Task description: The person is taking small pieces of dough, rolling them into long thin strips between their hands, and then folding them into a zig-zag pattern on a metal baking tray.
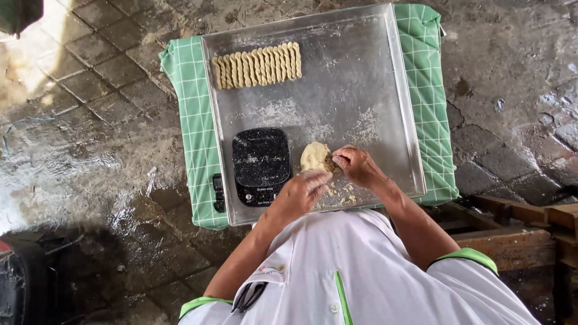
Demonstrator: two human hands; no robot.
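Observation:
A pale, flat round of dough [314, 156] lies on a floured metal tray [361, 72], just right of a black kitchen scale [261, 164]. My right hand [355, 165] pinches at the dough's right edge, where a darker filling shows. My left hand [301, 192] hovers just below the dough, fingers loosely curled and blurred; whether it holds anything is unclear. A row of several shaped, ridged dough pieces [257, 65] is lined up near the tray's far left corner. Crumbs [345, 197] lie near the tray's front edge.
The tray rests on a green checked cloth [192, 108] over a wet stone-paved floor. A small black object [218, 192] lies on the cloth left of the scale. Wooden planks [518, 229] sit at the right, a dark object [18, 283] at lower left.

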